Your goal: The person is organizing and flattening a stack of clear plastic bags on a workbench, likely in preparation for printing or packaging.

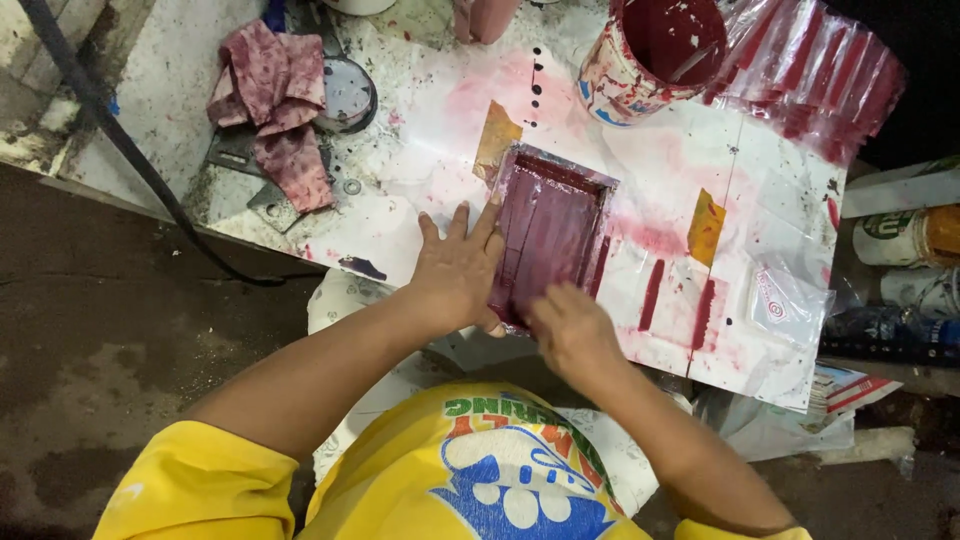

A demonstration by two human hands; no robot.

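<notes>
A small rectangular printing screen, soaked in dark red ink, lies flat on a white, ink-stained board. My left hand rests flat with fingers spread on the screen's left edge. At the screen's near end, my right hand is curled with its fingers closed; what it grips is hidden under the hand. Two yellow tape tabs sit beside the screen on the board. A small clear plastic bag lies at the board's right side.
A can of red ink stands at the back, next to a stack of red-printed clear bags. Red-stained rags and a round lid lie at the left. Cans and bottles crowd the right. A black cable crosses the left edge.
</notes>
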